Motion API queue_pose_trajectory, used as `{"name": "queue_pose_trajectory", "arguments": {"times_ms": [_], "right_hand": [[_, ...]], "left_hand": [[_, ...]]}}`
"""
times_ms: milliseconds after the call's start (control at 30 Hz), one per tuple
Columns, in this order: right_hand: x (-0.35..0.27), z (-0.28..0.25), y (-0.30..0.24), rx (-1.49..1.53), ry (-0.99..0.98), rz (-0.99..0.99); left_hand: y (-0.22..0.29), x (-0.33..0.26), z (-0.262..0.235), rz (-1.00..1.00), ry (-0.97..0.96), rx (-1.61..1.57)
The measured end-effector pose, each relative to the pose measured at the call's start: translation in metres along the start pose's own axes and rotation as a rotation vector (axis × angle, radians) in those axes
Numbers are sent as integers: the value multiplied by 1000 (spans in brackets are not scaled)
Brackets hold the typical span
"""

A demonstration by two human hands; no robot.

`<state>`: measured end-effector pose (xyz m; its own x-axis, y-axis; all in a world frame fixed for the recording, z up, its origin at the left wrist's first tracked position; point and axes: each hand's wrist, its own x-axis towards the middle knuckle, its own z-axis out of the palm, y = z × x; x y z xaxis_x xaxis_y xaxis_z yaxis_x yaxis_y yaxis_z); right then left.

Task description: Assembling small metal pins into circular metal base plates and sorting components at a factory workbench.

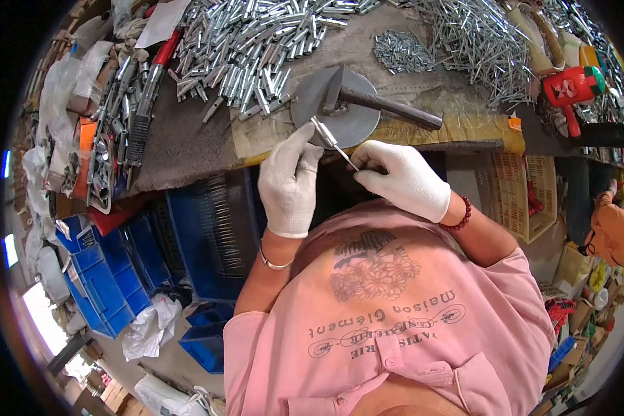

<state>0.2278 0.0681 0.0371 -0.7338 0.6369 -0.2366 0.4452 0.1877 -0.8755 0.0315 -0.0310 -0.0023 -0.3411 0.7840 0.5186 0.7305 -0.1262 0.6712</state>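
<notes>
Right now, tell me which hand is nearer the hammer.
Left. The left hand sits just below the hammer head, holding a small metal sleeve near the round steel plate. The right hand is lower, under the handle, pinching a thin pin.

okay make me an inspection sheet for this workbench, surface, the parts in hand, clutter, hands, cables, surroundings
Surface: worn workbench, yellow front edge, crowded.
Job's things: thin metal pin and small metal sleeve held together over a round steel disc; a hammer lies on the disc.
Clutter: heap of metal sleeves, pile of pins, red-handled tool, red toy-like bottle.
Hands: left hand and right hand gloved in white, each gripping the parts.
Cables: nothing seen.
Surroundings: blue bins below left, yellow crate on the right, boxes on the floor.
</notes>
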Motion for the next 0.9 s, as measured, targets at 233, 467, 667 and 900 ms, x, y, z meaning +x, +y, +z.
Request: {"name": "queue_pose_trajectory", "arguments": {"times_ms": [233, 467, 667, 900], "right_hand": [[-8, 24, 9, 300, -60, 114], [-3, 35, -15, 22, -36, -113], [19, 15, -7, -143, 399, -231], [33, 18, 42, -331, 502, -417]], "left_hand": [[20, -5, -2, -807, -187, -437], [11, -6, -23, -897, -41, -761], [-29, -34, -78, -944, 270, -700], [-196, -159, -93, -1105, 640, -362]]}}
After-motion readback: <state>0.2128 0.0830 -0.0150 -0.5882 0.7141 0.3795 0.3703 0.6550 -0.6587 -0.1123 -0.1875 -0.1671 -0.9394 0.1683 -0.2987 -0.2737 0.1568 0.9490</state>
